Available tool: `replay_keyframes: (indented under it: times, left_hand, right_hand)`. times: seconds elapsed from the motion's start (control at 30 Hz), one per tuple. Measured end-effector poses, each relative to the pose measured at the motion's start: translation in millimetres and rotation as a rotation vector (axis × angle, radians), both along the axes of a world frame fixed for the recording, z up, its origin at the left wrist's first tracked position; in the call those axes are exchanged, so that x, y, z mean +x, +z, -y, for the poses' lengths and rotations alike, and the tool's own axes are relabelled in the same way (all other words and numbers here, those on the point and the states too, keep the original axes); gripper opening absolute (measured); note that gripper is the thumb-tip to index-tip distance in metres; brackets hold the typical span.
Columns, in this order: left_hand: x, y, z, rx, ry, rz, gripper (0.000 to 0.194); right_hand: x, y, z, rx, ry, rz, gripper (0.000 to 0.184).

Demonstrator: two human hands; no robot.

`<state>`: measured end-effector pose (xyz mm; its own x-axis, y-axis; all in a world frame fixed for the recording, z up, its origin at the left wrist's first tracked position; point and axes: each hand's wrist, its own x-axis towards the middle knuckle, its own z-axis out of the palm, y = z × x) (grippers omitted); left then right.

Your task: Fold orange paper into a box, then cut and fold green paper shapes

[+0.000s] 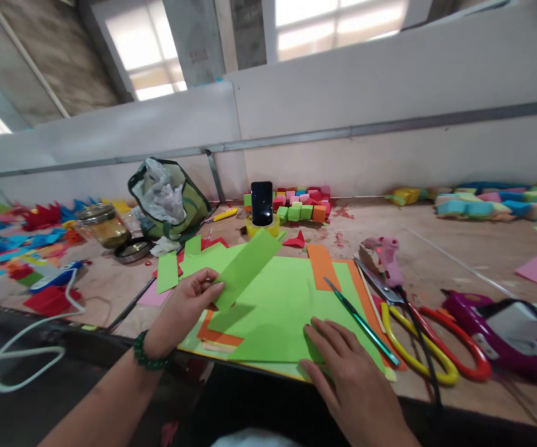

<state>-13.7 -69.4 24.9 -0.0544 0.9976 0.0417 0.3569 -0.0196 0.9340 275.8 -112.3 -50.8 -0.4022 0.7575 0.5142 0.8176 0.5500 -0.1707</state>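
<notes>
At a worktop [370, 228] below windows [338, 28], upper frame.
Pinching green strip [249, 267] in left hand [198, 290]; resting loosely open right hand [349, 363] on green paper [277, 310] by front edge [473, 408], lower frame.

lime-green strip [248, 268], lime-green sheet [277, 316], shiny teal cutter [362, 320]

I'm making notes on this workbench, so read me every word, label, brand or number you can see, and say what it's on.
No text can be read.
Grey pillar between the windows: faint marks, too blurred to read.
Purple tool: pale patch, too blurred to read.
Green strip in the left hand: no writing visible.
</notes>
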Motion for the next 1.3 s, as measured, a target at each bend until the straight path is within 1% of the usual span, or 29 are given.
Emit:
replay_keyframes:
  times: [0.07, 0.13, 0.23, 0.33, 0.4, 0.47, 0.5, 0.57, 0.6, 0.63, 0.67, 0.7, 0.73, 0.83, 0.9, 0.97, 1.07, 1.13, 1.2, 1.23, 1.3]
  left_hand:
    - [-2.2, 4.8, -14.5, -0.009, 0.030, -0.055, 0.038]
    - [-6.7, 10.8, -31.5, 0.004, 0.057, -0.165, 0.044]
    - [-20.2, 15.8, -56.6, 0.019, 0.097, -0.292, 0.051]
    - [-38.8, 12.2, -73.0, 0.000, 0.189, -0.465, 0.057]
    - [-48.0, 7.2, -74.8, -0.003, 0.244, -0.591, 0.055]
    - [-49.6, 2.9, -67.7, 0.020, 0.265, -0.700, 0.052]
    - [-46.5, 1.5, -61.0, 0.039, 0.259, -0.742, 0.051]
    - [-32.2, 0.3, -42.2, 0.097, 0.199, -0.794, 0.051]
    - [-21.9, 0.2, -30.7, 0.135, 0.120, -0.808, 0.048]
    - [-10.2, 0.3, -18.6, 0.221, -0.038, -0.818, 0.044]
    - [2.1, 0.4, -6.4, 0.259, -0.195, -0.796, 0.041]
    - [14.0, 0.2, 5.1, 0.277, -0.325, -0.767, 0.040]
    - [24.9, -0.3, 15.1, 0.275, -0.414, -0.748, 0.042]
    - [47.0, -4.0, 32.1, 0.271, -0.524, -0.715, 0.048]
    - [52.6, -7.7, 33.2, 0.266, -0.575, -0.703, 0.039]
    - [53.6, -11.7, 30.8, 0.275, -0.589, -0.679, 0.027]
    - [52.4, -17.3, 29.1, 0.290, -0.543, -0.648, 0.028]
    - [49.9, -19.5, 29.3, 0.287, -0.535, -0.653, 0.028]
    - [43.8, -19.1, 27.1, 0.296, -0.528, -0.685, 0.021]
    - [38.9, -17.8, 23.9, 0.298, -0.496, -0.725, 0.021]
    - [25.9, -13.5, 12.2, 0.286, -0.360, -0.869, 0.035]
  right_hand:
    - [0.8, -2.8, -1.1, 0.047, 0.004, -0.001, 0.035]
    - [1.5, -5.1, -1.9, 0.092, 0.002, -0.001, 0.034]
    - [2.1, -6.5, -3.0, 0.138, 0.001, 0.007, 0.035]
    - [3.0, -6.3, -4.7, 0.153, 0.017, 0.006, 0.038]
    - [3.9, -6.1, -5.8, 0.154, 0.026, -0.007, 0.039]
    - [4.8, -5.6, -6.4, 0.148, 0.034, -0.020, 0.036]
    - [5.0, -4.8, -6.2, 0.139, 0.036, -0.025, 0.033]
    - [4.8, -1.8, -5.1, 0.102, 0.042, -0.033, 0.025]
    - [4.2, 0.4, -4.4, 0.081, 0.045, -0.040, 0.022]
    - [3.2, 3.0, -3.8, 0.052, 0.048, -0.049, 0.020]
    - [1.9, 5.8, -3.3, 0.022, 0.052, -0.061, 0.018]
    - [0.4, 8.6, -3.1, -0.006, 0.057, -0.076, 0.017]
    - [-1.3, 11.3, -3.2, -0.030, 0.067, -0.090, 0.016]
    - [-5.8, 18.4, -5.4, -0.038, 0.104, -0.137, 0.018]
    - [-8.2, 22.1, -7.8, 0.000, 0.116, -0.158, 0.018]
    - [-10.9, 24.8, -10.6, 0.031, 0.117, -0.161, 0.017]
    - [-16.0, 26.0, -14.8, 0.071, 0.127, -0.168, 0.016]
    - [-19.0, 24.6, -17.3, 0.100, 0.130, -0.178, 0.016]
    - [-20.7, 22.0, -19.9, 0.113, 0.128, -0.168, 0.017]
    - [-21.1, 20.5, -21.3, 0.112, 0.125, -0.152, 0.018]
    - [-21.5, 17.6, -24.5, 0.109, 0.104, -0.102, 0.021]
